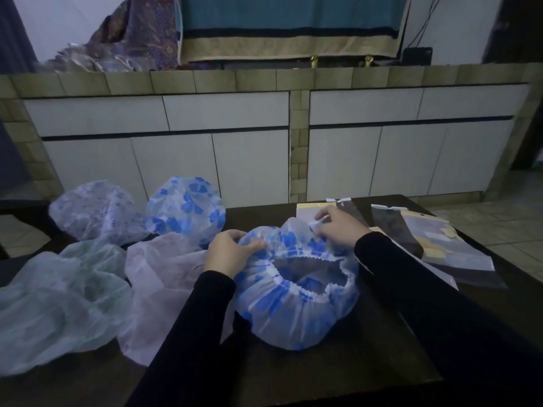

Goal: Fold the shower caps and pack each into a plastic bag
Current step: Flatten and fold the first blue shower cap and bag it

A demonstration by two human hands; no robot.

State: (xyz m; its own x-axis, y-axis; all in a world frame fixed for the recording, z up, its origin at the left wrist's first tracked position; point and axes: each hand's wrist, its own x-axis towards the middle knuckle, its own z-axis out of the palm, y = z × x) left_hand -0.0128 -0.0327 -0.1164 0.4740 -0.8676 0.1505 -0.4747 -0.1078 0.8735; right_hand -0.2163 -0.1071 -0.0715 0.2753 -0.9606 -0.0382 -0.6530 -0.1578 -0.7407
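A white shower cap with blue flowers [293, 312] lies on the dark table with its elastic opening facing up. My left hand [227, 252] grips its left edge, fingers curled into the plastic. My right hand [338, 226] pinches its far right edge. Four more caps lie to the left: a blue-flowered one [185, 208], a pale lilac one [94, 211], a pink one [160, 274] and a pale green one [55, 306]. Flat plastic bags [446, 245] with card inserts are spread at the right.
The dark table [352, 365] ends close behind the caps. Beyond it stands a tiled counter with white cabinet doors [252, 160]. Patterned cloth [141, 33] and a teal hanging [291, 24] sit on top. Light floor tiles [514, 230] show at the right.
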